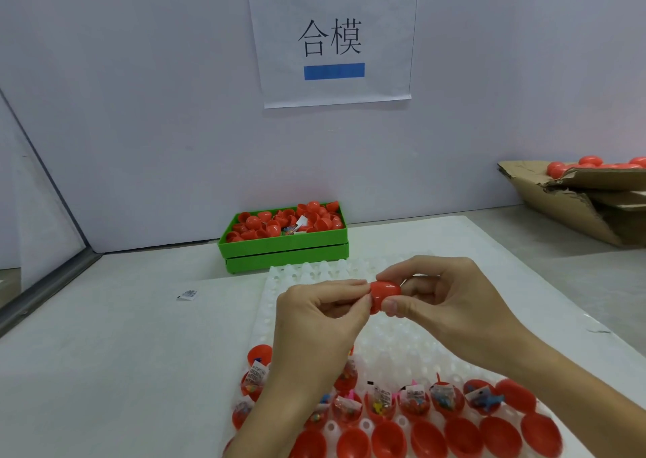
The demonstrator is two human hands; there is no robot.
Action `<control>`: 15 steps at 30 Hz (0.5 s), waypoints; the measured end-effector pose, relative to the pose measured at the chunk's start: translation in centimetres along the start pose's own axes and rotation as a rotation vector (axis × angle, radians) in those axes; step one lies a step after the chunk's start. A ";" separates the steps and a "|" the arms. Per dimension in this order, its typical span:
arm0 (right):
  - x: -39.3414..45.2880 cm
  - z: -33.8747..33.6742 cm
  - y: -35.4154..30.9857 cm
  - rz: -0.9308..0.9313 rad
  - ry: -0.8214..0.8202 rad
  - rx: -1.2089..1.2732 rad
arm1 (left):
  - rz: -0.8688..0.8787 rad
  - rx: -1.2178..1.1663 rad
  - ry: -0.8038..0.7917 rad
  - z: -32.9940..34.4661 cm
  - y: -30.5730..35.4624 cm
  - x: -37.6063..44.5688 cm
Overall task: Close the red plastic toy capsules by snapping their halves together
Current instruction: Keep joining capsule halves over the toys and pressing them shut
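A small white packet (187, 294) lies on the pale table (122, 352). Behind it, a green plastic tray (285, 247) holds glossy red halves. Left hand (314, 321) and right hand (451, 303) pinch one smooth red capsule (384, 293) between fingertips above a bumpy white mould tray (402, 349), its long axis lying left-right. A torn cardboard box (576, 209) sits far right.

A small factory packing station: a partitioned white bench (105, 335), a paper sign (332, 38) taped on the far wall, a green crate (283, 247) of red capsule halves, a cardboard box (576, 206) far right.
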State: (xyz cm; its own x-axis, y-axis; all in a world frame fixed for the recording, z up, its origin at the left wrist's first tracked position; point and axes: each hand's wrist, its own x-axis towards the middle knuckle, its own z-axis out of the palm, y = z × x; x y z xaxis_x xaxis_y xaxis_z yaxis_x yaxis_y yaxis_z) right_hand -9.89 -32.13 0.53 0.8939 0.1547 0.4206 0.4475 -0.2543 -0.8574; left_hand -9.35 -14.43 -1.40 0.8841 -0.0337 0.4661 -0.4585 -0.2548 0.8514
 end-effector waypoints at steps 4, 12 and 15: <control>-0.1 0.4 0.1 -0.018 -0.005 -0.027 | -0.022 0.009 0.028 0.0 0.1 0.0; 0.0 0.4 0.4 -0.029 0.024 0.002 | 0.073 0.079 0.023 0.6 0.2 -0.5; 0.1 0.1 0.3 -0.032 0.034 0.006 | 0.084 0.038 -0.007 0.4 0.2 -0.4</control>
State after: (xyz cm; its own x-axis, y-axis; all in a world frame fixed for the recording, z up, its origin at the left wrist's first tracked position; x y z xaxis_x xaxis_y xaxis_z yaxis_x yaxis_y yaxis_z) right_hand -9.73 -32.13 0.31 0.8795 0.1303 0.4578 0.4760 -0.2439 -0.8449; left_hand -9.75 -14.86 -1.52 0.8435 -0.0626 0.5335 -0.5271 -0.2873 0.7998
